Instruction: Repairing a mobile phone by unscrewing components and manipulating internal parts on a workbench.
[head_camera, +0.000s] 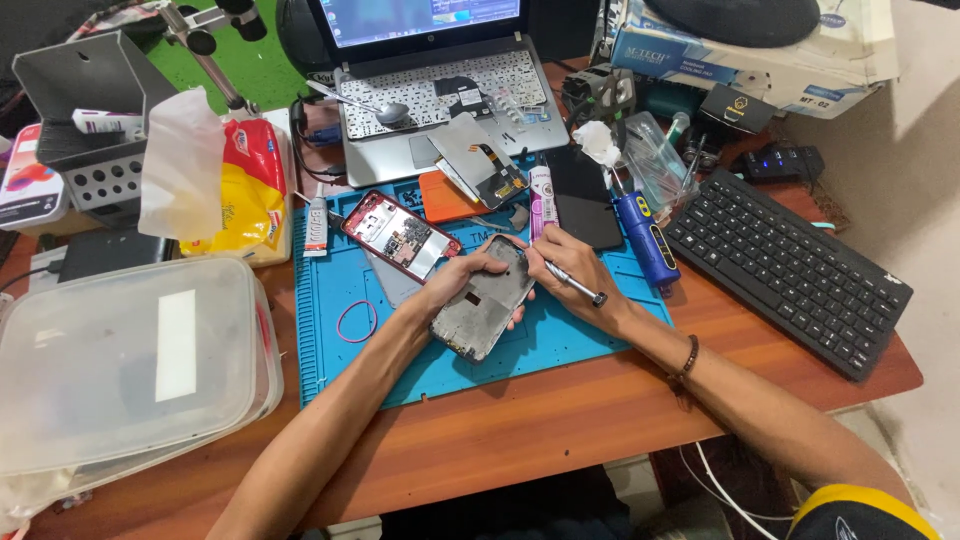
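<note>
My left hand (455, 280) grips a grey phone frame (487, 305) by its upper left edge, holding it tilted over the blue work mat (560, 335). My right hand (570, 265) holds a thin metal screwdriver (575, 283), its tip against the frame's top right corner. A red-cased opened phone (400, 235) with its circuit board showing lies on the mat just left of my left hand. A dark phone screen (583, 200) lies beyond my right hand.
A laptop (440, 70) with phone parts and a spoon on it stands at the back. A black keyboard (790, 265) lies right, a blue tool (645, 240) beside my right hand. A clear plastic box (130, 360) sits left, a tissue pack (235, 185) behind it.
</note>
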